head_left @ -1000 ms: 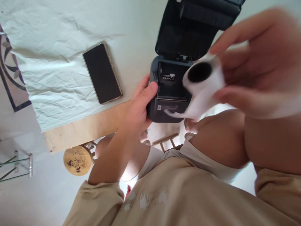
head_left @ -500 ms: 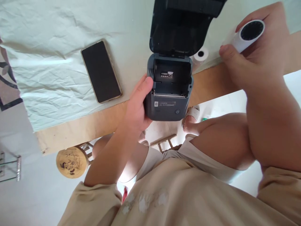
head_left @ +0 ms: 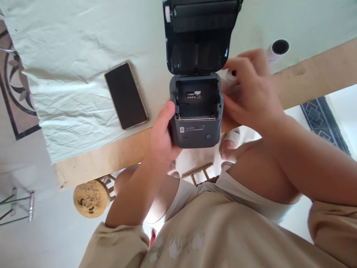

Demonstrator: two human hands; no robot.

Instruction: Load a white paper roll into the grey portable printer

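My left hand [head_left: 164,134] holds a dark grey portable printer [head_left: 195,132] by its left side, over the table's front edge. The black lid [head_left: 198,41] is swung up and the paper bay shows no roll inside. My right hand [head_left: 248,87], smeared by motion, is just right of the printer, its fingers around a small white roll [head_left: 230,80] that is mostly hidden. Whether it grips the roll is unclear. A larger white roll with a dark core [head_left: 275,51] stands on the cloth behind that hand.
A phone [head_left: 126,96] with a dark screen lies on the pale green cloth [head_left: 75,74], left of the printer. The wooden table edge [head_left: 106,154] runs across in front. A round stool [head_left: 91,198] stands below at the left. My legs are under the edge.
My right hand has let go of the larger white roll, now on the cloth, and moved left to the small roll beside the printer. The view has shifted slightly.
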